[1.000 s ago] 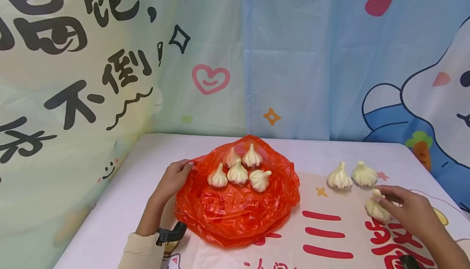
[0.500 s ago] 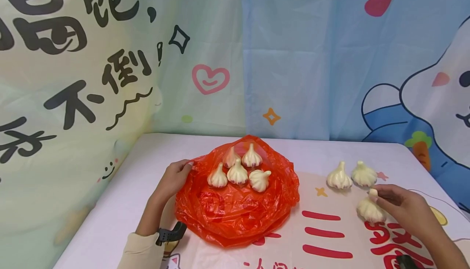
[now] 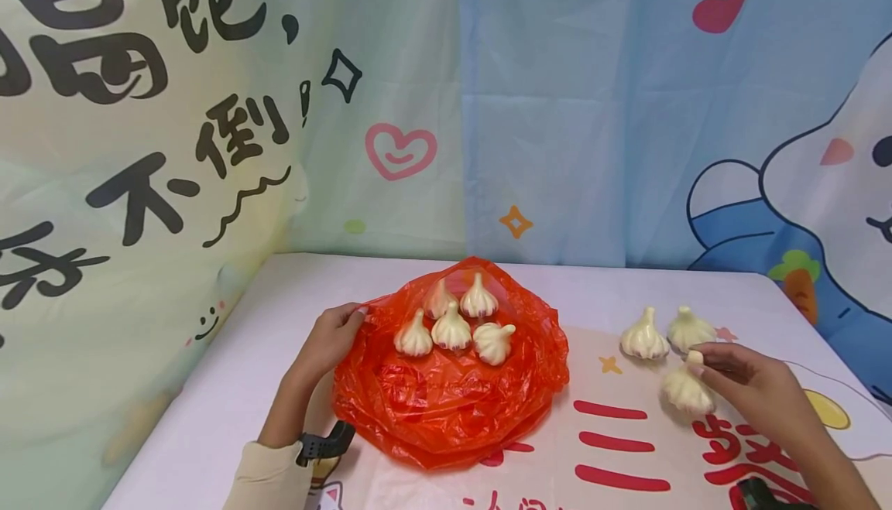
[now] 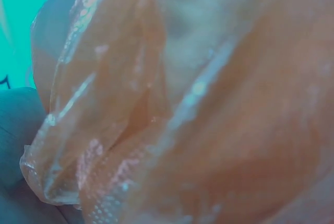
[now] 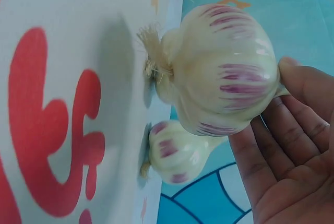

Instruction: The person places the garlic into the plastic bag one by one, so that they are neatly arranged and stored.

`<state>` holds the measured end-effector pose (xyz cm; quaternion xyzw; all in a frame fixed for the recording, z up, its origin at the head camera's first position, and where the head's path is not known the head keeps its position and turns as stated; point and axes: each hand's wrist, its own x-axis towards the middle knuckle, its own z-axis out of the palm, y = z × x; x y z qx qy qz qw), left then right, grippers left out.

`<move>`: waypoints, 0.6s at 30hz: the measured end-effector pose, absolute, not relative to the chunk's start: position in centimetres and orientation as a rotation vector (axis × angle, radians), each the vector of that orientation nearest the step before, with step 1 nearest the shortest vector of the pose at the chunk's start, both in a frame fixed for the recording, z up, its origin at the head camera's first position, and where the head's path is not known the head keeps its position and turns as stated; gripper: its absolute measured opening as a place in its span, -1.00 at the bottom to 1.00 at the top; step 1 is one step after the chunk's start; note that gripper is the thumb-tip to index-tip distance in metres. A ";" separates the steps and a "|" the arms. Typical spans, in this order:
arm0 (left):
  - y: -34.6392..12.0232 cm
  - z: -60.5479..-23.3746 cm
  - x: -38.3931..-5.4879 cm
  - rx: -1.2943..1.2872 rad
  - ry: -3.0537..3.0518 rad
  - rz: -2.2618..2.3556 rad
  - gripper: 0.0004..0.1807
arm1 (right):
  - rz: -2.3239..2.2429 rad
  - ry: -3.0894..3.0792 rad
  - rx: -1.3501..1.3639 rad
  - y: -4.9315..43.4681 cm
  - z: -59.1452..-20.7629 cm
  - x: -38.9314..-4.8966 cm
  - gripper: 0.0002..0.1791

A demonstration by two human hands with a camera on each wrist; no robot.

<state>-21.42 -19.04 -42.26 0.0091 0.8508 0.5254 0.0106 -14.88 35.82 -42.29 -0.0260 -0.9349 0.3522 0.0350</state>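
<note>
R grip (image 3: 756, 386) was clamped by the stem on 1 garlic (image 3: 686, 390), held root-down just above the surface (image 3: 334, 272); nr. it, on the far side, 2 more garlics (image 3: 644, 336) stood upright. L grip (image 3: 334, 336) was pinched on the L edge of the red bag (image 3: 453, 425), w/ 5 garlics (image 3: 451, 329) inside, 1 of them seen thru it. L-wrist view: mostly blurred bag. Printed backdrop (image 3: 543, 107) hung behind.

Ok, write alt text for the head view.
A person's right hand pinches a garlic bulb by its top above a printed table, while the left hand grips the edge of a red plastic bag with five more bulbs in it. Two other bulbs stand on the table just beyond the pinched one.
</note>
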 end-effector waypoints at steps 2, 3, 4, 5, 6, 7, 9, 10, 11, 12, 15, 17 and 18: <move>-19.0 -42.3 -21.4 0.024 2.651 1.640 -0.64 | 1.083 -2.863 -0.055 35.4 -42.1 -15.0 -0.40; -19.0 -42.4 -21.5 0.024 2.651 1.639 -0.64 | 1.075 -2.856 -0.035 35.1 -42.1 -15.1 -0.42; -18.9 -42.4 -21.5 0.024 2.648 1.641 -0.63 | 1.069 -2.846 -0.015 34.9 -42.0 -15.2 -0.44; -18.9 -42.5 -21.5 0.024 2.648 1.640 -0.63 | 1.067 -2.842 -0.001 34.7 -41.9 -15.3 -0.44; -18.8 -42.5 -21.5 0.024 2.647 1.638 -0.63 | 1.066 -2.838 0.012 34.5 -41.8 -15.3 -0.45; -18.8 -42.5 -21.5 0.022 2.646 1.637 -0.63 | 1.065 -2.834 0.025 34.2 -41.7 -15.5 -0.46; -18.9 -42.4 -21.5 0.025 2.644 1.643 -0.63 | 1.070 -2.823 0.056 33.6 -41.4 -15.7 -0.47; -18.9 -42.4 -21.4 0.023 2.642 1.646 -0.63 | 1.078 -2.817 0.068 33.3 -41.2 -15.8 -0.47; -19.0 -42.4 -21.4 0.022 2.642 1.647 -0.63 | 1.086 -2.813 0.078 33.0 -41.1 -15.9 -0.47; -19.0 -42.4 -21.4 0.023 2.639 1.650 -0.63 | 1.089 -2.805 0.097 32.8 -40.9 -16.0 -0.49; -19.0 -42.5 -21.5 0.027 2.627 1.661 -0.63 | 1.094 -2.775 0.152 31.9 -40.6 -16.2 -0.53; -19.0 -42.5 -21.5 0.023 2.626 1.660 -0.63 | 1.111 -2.763 0.177 31.4 -40.4 -16.3 -0.54; -19.1 -42.4 -21.4 0.025 2.627 1.660 -0.62 | 1.120 -2.756 0.190 31.2 -40.4 -16.3 -0.55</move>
